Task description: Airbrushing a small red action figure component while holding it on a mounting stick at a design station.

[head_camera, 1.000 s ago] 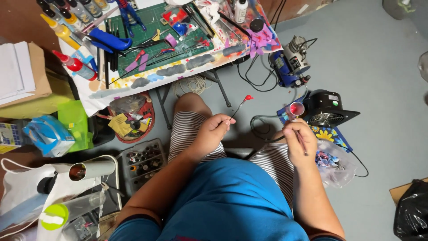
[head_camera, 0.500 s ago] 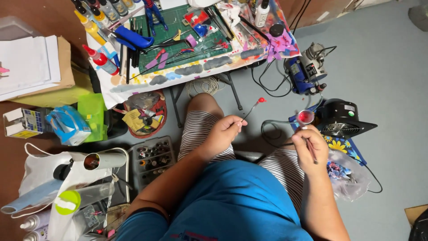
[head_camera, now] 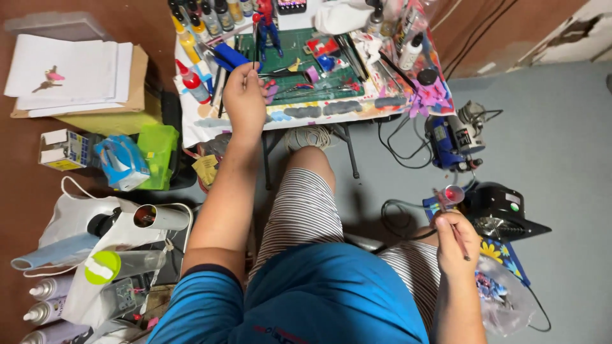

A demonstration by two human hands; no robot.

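Observation:
My left hand (head_camera: 245, 95) is stretched out over the small work table (head_camera: 299, 114), pinching a thin stick (head_camera: 255, 44) with a red tip that points away from me. Just beyond it a red and blue figurine (head_camera: 268, 22) stands on the green cutting mat (head_camera: 306, 57). My right hand (head_camera: 456, 239) rests over my right knee, holding a small clear cup with red paint (head_camera: 451, 195) together with a thin brush (head_camera: 454, 226).
Paint bottles (head_camera: 204, 16) line the table's far left corner. A blue rotary tool (head_camera: 449, 143) and a black device (head_camera: 500, 213) with cables sit on the grey floor at right. Paper stack (head_camera: 70, 73), boxes, bags and spray cans (head_camera: 48, 306) crowd the left.
My left hand has moved from above my knee up to the table with the red-tipped stick. The view has shifted toward the table; my right hand stays low with the cup.

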